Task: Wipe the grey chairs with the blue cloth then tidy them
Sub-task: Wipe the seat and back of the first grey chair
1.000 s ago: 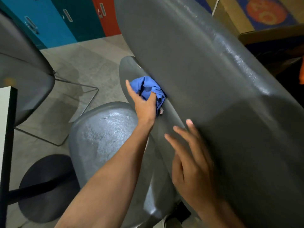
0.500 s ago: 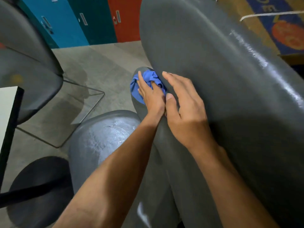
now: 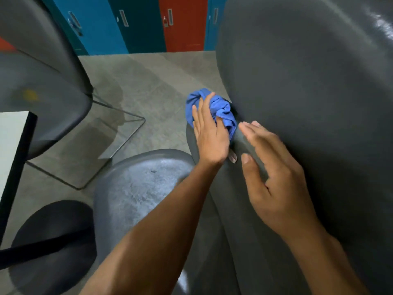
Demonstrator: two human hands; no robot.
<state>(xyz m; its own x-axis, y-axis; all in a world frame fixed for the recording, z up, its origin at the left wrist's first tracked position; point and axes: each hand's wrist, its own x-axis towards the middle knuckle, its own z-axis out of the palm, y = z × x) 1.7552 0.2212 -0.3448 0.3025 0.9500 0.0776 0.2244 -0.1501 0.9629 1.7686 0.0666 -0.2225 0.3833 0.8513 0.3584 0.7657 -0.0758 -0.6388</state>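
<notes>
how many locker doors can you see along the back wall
4: a light blue door on the left, a dark teal door, a red door, then a blue sliver; chairs may hide more.

Left hand (image 3: 209, 135) presses blue cloth (image 3: 221, 110) against grey chair (image 3: 308, 92).
</notes>
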